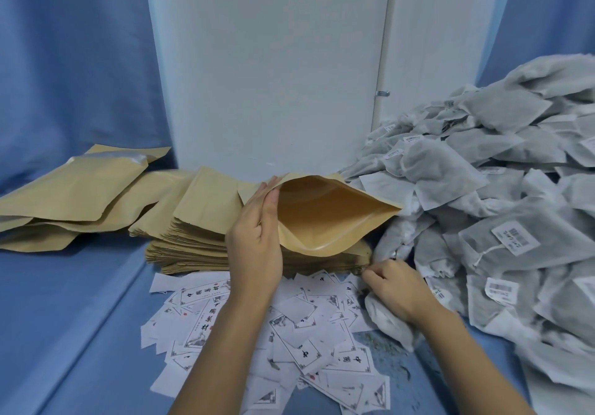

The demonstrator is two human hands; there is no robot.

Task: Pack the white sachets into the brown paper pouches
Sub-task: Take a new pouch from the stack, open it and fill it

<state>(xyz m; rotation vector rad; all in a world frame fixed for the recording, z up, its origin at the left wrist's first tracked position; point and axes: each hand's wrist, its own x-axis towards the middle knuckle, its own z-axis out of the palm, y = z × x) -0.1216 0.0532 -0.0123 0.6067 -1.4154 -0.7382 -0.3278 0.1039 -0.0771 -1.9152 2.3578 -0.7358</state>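
Over stack (190,247), pouch (325,218) mouth nearward, sachet (386,318) gripped

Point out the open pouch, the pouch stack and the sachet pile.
open pouch (322,218): head view, inner wall.
pouch stack (188,252): head view, layered front edge.
sachet pile (450,173): head view, a middle sachet.

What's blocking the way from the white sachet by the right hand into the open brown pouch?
Nothing visible. The left hand holds the pouch with its mouth wide open, and only open air lies between that mouth and the sachet beside the right hand.
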